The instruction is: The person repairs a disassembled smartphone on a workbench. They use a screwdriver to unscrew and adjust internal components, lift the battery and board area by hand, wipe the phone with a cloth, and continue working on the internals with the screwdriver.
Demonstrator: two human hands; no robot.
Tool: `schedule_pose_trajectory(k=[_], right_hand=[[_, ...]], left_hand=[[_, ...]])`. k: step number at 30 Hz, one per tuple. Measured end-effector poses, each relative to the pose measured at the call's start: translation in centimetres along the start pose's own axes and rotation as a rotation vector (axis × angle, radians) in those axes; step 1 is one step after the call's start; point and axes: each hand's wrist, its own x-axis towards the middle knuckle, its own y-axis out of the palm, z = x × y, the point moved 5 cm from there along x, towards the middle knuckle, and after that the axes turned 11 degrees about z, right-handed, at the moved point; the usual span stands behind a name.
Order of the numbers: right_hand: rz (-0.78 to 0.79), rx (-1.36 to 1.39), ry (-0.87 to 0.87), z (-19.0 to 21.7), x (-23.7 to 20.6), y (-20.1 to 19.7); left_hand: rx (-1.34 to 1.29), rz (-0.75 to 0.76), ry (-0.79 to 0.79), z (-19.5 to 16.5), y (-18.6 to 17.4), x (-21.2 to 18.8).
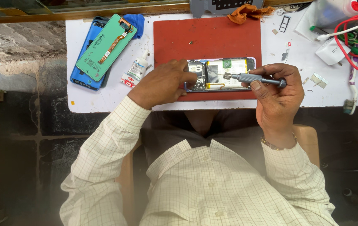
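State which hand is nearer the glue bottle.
Left. The left hand lies just right of the glue bottle; the right hand, holding the screwdriver, is far across the opened phone.

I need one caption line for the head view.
Left hand steadies an opened phone while right hand holds a screwdriver.

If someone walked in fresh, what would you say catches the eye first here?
The opened phone lying on the red mat at the table's middle, with the left hand steadying its left end. The right hand holds a grey screwdriver over it. At the left lies a green phone panel on blue cases.
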Motion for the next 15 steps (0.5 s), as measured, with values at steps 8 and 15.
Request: schedule_pose_trajectory(k=[8,15], right_hand=[[0.024,-0.004,0.022,-0.4,-0.1,0.5],[0.026,0.004,0.028,-0.3,0.0,0.5]], left_hand=[[-0.014,-0.005,0.001,0.1,0.1,0.0],[-0.098,-0.195,0.095,0.3,0.3,-1.4]])
